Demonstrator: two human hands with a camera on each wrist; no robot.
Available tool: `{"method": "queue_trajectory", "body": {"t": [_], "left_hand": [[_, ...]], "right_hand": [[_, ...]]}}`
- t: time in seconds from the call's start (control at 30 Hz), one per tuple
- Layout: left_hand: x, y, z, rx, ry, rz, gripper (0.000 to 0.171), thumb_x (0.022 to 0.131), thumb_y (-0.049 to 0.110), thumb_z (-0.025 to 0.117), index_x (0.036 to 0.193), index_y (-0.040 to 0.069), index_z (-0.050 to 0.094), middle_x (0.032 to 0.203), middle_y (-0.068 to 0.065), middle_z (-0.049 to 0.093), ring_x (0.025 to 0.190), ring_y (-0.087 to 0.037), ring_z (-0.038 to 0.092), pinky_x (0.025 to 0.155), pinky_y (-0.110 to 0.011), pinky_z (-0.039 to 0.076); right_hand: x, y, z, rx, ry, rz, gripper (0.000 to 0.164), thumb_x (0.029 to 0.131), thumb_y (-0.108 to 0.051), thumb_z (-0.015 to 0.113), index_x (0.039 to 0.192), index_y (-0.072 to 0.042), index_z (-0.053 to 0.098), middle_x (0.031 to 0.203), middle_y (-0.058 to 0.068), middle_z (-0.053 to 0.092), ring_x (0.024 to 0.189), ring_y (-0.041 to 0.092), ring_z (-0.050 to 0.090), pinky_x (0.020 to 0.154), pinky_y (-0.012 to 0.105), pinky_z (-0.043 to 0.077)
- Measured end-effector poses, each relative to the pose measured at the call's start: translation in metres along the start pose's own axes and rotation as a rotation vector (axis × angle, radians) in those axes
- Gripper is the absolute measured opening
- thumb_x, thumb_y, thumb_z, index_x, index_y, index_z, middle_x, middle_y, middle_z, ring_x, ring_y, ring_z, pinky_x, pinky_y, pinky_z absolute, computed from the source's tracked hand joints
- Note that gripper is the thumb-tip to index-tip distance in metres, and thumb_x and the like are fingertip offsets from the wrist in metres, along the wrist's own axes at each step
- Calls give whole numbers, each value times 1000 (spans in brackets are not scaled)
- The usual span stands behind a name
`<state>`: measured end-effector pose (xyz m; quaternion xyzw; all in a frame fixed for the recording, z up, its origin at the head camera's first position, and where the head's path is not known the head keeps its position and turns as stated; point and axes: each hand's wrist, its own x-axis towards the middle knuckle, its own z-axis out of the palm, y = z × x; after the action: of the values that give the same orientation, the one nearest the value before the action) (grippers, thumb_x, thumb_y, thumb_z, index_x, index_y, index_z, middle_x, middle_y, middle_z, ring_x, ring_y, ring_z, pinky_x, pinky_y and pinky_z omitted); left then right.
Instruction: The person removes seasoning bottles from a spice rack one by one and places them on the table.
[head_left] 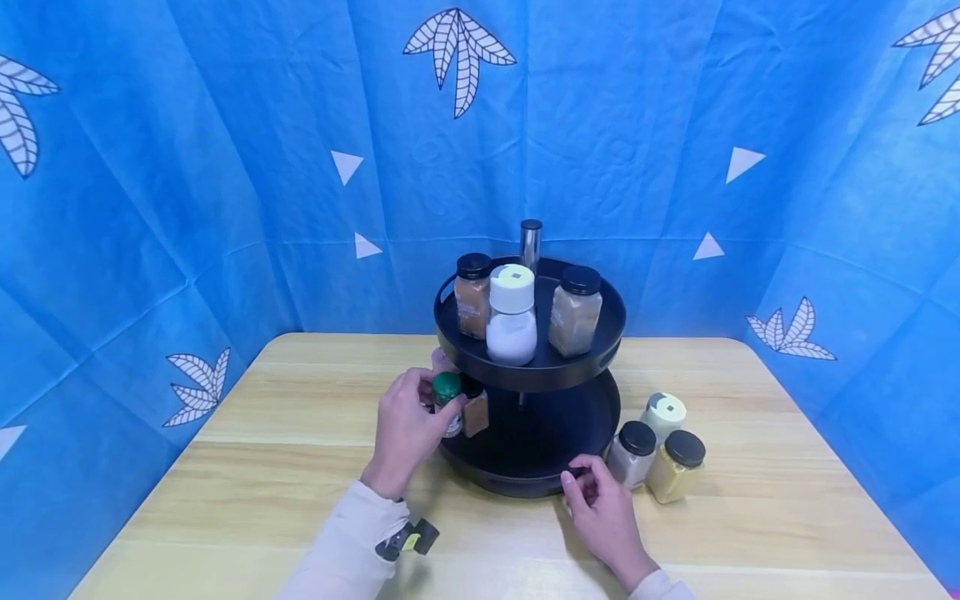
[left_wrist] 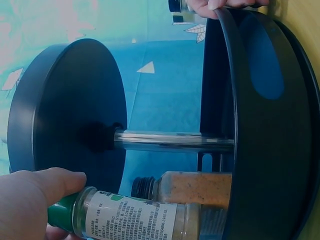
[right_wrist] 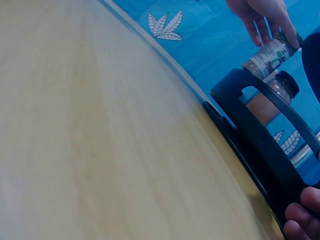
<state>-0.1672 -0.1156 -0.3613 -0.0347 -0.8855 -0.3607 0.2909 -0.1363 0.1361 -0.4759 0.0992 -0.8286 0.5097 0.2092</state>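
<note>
In the head view, taking the lower round black tray (head_left: pixel 517 486) as a dial with twelve at the far side, the left hand (head_left: pixel 408 421) sits near nine, pinching a small clear jar with a green cap (head_left: pixel 447 395) between thumb and fingers. Just beside that jar, toward ten, an orange-brown spice jar with a black lid (head_left: pixel 475 414) stands in the tray. The right hand (head_left: pixel 603 512) grips the tray's rim at five with curled fingers. At three to four, outside the tray, three jars (head_left: pixel 671 475) cluster on the pale wooden table (head_left: pixel 772 533). The upper round black tray (head_left: pixel 525 379) bears a brown jar (head_left: pixel 576 312) at four, a white-capped jar of white contents (head_left: pixel 512 321) at seven and an orange-brown jar (head_left: pixel 473 300) at ten. In the left wrist view, the green-capped jar lies toward six, its label showing; the right hand touches the rim at one. In the right wrist view, right-hand fingers curl against the tray at four, while the green-capped jar hangs tilted at two; whether its base touches the tray I cannot tell.
</note>
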Motion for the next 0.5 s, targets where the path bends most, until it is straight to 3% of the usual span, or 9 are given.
{"method": "queue_trajectory", "body": {"t": [0.5], "left_hand": [[4,-7,-7,26,19,-11,36,74,25,79,94,2,60,84,-12,62,74,-24,58,61,-37,56]], "right_hand": [[1,1,0,4,-5,0,18,81,0,70,91,-11,59,63,-7,59,53,5,55,49,25,53]]}}
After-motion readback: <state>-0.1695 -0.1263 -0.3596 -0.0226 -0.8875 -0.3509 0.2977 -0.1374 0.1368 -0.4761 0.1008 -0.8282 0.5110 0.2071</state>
